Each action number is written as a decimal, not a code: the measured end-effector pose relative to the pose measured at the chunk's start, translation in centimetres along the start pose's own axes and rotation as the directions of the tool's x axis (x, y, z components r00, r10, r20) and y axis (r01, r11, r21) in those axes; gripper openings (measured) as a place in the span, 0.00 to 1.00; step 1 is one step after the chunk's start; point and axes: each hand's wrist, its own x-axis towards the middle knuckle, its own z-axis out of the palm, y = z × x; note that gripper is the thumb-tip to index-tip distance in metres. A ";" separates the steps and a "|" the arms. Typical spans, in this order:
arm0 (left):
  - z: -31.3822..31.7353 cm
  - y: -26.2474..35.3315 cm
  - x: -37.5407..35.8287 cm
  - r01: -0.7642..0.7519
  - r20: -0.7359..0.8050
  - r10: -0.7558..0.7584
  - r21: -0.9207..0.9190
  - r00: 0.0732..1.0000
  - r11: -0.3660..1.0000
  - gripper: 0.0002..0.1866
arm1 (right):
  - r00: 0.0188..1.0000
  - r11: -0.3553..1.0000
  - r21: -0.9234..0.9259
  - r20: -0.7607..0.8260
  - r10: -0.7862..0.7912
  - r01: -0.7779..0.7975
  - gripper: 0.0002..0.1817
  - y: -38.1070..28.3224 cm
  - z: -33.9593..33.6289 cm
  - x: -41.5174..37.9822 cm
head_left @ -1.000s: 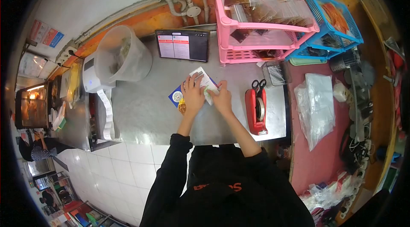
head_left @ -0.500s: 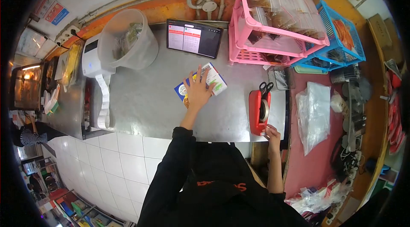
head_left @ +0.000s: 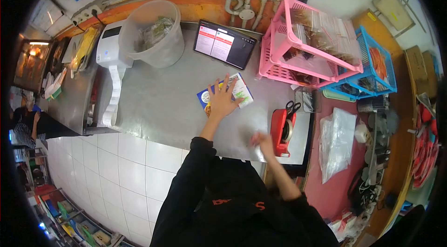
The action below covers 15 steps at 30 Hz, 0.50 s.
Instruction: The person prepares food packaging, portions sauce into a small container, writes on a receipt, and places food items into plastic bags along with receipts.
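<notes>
My left hand (head_left: 223,100) lies with fingers spread over a blue-and-yellow printed packet (head_left: 203,96) on the steel counter. A white printed paper (head_left: 243,90) with green marks shows past my fingers on the packet's right side. My right hand (head_left: 261,141) is over the counter's front edge, left of the red tape dispenser (head_left: 276,131) and apart from it. Motion smears its fingers, and whatever may be between them cannot be made out. Black-handled scissors (head_left: 293,107) rest at the dispenser's far end, beside the roll of tape.
Behind the packet stands a tablet (head_left: 225,44) with a lit screen. A label printer (head_left: 109,46) trails a paper strip, beside a translucent bucket (head_left: 174,44). Pink (head_left: 288,37) and blue racks (head_left: 372,91) hold bagged goods. Clear plastic bags (head_left: 333,142) lie right. Another person (head_left: 32,123) stands far left.
My right hand has left the front end of the tape dispenser and moved left toward the packet. My left hand stays spread on the packet. The camera view has shifted.
</notes>
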 end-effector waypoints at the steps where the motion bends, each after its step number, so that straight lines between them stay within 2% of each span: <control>1: -0.3 0.1 0.0 0.009 0.031 -0.009 -0.017 0.999 1.000 0.40 | 0.991 0.972 -0.204 -0.053 -0.125 0.112 0.16 -2.0 -0.3 3.6; 2: -0.6 0.2 0.1 0.018 0.062 -0.016 -0.033 0.998 0.999 0.42 | 0.956 0.892 -0.400 -0.106 -0.272 0.210 0.17 -5.3 0.0 6.6; 3: -0.6 0.1 0.1 0.026 0.050 -0.025 -0.032 0.998 0.999 0.42 | 0.941 0.805 -0.562 -0.130 -0.313 0.190 0.17 -7.4 0.1 9.3; 5: -0.3 0.0 0.0 0.012 0.039 -0.011 -0.027 0.999 1.000 0.44 | 0.881 0.525 -0.789 0.044 -0.471 0.319 0.18 -9.6 0.5 13.5; 6: -0.1 -0.1 0.0 0.021 0.024 -0.021 -0.026 1.000 0.999 0.44 | 0.876 0.515 -0.790 0.058 -0.479 0.334 0.18 -9.9 0.5 14.7; 8: 0.2 -0.3 0.0 0.021 0.034 -0.020 -0.036 0.999 0.999 0.44 | 0.965 0.478 -0.845 0.153 -0.212 0.238 0.21 -9.7 0.4 16.8; 9: 0.0 -0.2 0.1 0.032 0.025 -0.031 -0.038 0.999 0.999 0.44 | 0.963 0.469 -0.847 0.164 -0.213 0.248 0.21 -9.7 0.3 17.3; 10: -0.1 -0.1 0.0 0.036 0.041 -0.034 -0.036 0.999 0.999 0.45 | 0.995 0.660 -0.747 0.099 -0.011 0.082 0.21 -9.6 0.1 17.5; 11: -0.2 0.0 0.0 0.036 0.058 -0.034 -0.032 0.998 0.999 0.45 | 0.977 0.787 -0.606 0.070 0.202 -0.119 0.22 -9.4 -0.2 17.7; 12: -0.3 0.1 0.0 0.037 0.055 -0.036 -0.032 0.998 0.999 0.45 | 0.977 0.786 -0.607 0.072 0.199 -0.116 0.22 -7.8 -0.8 18.2; 13: -0.4 0.1 0.0 0.036 0.057 -0.033 -0.036 0.998 0.999 0.43 | 0.928 0.899 -0.327 0.131 0.348 -0.291 0.21 -5.2 -1.6 18.9; 14: -0.5 0.2 -0.1 0.033 0.060 -0.030 -0.042 0.998 0.999 0.40 | 0.857 0.884 -0.026 0.234 0.460 -0.467 0.20 -3.6 -2.2 18.9; 15: -0.8 0.3 -0.2 0.031 0.060 -0.028 -0.042 0.998 0.999 0.40 | 0.857 0.884 -0.025 0.233 0.459 -0.466 0.20 -3.1 -2.1 18.2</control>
